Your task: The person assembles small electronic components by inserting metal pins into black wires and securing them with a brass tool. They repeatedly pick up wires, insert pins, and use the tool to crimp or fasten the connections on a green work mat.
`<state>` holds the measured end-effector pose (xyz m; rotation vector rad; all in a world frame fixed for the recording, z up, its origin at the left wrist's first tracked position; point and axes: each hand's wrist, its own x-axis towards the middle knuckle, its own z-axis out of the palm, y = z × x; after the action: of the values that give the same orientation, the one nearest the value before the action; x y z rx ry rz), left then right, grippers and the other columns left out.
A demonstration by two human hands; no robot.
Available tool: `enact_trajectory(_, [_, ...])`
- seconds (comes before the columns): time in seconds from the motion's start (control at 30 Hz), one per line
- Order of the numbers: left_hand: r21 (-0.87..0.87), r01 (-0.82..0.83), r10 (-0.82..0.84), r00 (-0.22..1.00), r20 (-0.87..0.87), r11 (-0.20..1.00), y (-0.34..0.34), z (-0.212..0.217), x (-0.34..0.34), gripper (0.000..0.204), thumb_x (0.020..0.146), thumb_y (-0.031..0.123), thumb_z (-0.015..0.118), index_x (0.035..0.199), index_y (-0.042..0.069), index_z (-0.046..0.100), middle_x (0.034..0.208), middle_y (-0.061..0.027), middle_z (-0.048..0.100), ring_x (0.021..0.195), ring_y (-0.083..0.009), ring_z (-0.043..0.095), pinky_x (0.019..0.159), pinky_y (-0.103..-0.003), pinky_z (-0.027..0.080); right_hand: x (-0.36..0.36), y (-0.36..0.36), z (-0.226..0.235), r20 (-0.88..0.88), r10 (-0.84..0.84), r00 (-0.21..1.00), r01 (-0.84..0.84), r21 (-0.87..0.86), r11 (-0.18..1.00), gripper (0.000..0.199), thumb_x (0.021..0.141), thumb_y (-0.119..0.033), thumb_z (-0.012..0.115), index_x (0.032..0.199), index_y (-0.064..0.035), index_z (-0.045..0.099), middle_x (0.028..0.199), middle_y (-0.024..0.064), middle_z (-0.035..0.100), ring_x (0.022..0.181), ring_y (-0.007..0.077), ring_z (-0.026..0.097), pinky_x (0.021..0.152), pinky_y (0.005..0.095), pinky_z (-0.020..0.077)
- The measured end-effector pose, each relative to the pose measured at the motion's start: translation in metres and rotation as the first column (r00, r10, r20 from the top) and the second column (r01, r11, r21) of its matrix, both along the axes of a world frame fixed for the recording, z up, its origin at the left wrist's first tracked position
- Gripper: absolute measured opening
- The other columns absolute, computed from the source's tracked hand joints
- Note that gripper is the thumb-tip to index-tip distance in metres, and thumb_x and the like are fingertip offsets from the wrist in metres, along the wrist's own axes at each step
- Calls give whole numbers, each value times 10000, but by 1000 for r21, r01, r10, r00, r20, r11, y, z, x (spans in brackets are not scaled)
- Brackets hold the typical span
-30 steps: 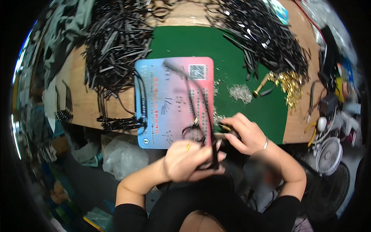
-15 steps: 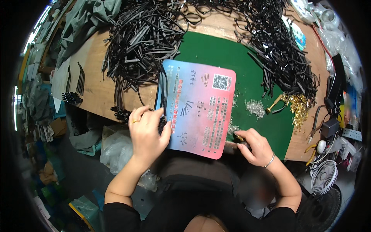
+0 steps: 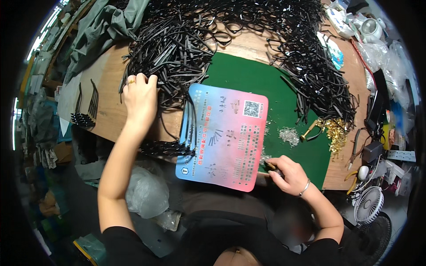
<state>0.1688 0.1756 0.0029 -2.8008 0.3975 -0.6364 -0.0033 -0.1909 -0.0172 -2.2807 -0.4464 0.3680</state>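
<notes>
My left hand (image 3: 139,98) reaches to the left edge of a large heap of black eyeglass temples (image 3: 177,48). Its fingers bend down at the heap and their tips are hidden. By the front edge of the green mat (image 3: 239,66), my right hand (image 3: 288,176) is closed around a small, slim tool (image 3: 271,166), apparently a screwdriver, mostly covered by the fingers. A blue-and-pink printed card (image 3: 222,155) lies between the hands. Several temples (image 3: 168,148) are lined up across its left edge, hinge ends toward me.
Small silvery parts (image 3: 289,136) and gold-coloured parts (image 3: 336,135) lie in piles on the right, with a brass-coloured tool (image 3: 309,133) between. More black frame parts (image 3: 310,75) heap up behind. Pliers (image 3: 354,148) and a white fan (image 3: 369,205) are far right. Another temple row (image 3: 84,119) sits left.
My left hand has moved from the lined-up temples, up and left to the heap. My right hand stays near the mat's front edge with the tool. The whole view has shifted slightly.
</notes>
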Motion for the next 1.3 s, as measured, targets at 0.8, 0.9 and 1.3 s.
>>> enact_trajectory(0.8, [-991, -51, -613, 782, -116, 122, -107, 43, -90, 105, 867, -17, 529, 967, 8, 505, 844, -80, 616, 676, -63, 515, 601, -177, 416, 32, -115, 1, 390, -526, 755, 654, -403, 640, 227, 793, -187, 567, 890, 13, 519, 815, 204, 604, 755, 348, 620, 681, 422, 505])
enact_trajectory(0.9, [-983, -126, -588, 789, -181, 133, -125, 34, -117, 113, 876, 16, 511, 988, 7, 504, 783, -37, 564, 681, -77, 544, 615, -189, 428, 60, -103, -17, 407, -485, 774, 630, -569, 529, 196, 767, -118, 546, 882, 33, 494, 830, 242, 589, 735, 408, 620, 667, 458, 528])
enact_trajectory(1.3, [-711, -702, -796, 407, -448, 42, -144, 0, -158, 352, 938, 7, 428, 1287, -38, 415, 954, -148, 633, 593, -85, 571, 551, -203, 493, 6, -93, 53, -279, -526, 803, 550, 9, 835, 191, 774, -136, 601, 882, 19, 624, 806, 155, 650, 735, 222, 637, 661, 318, 501])
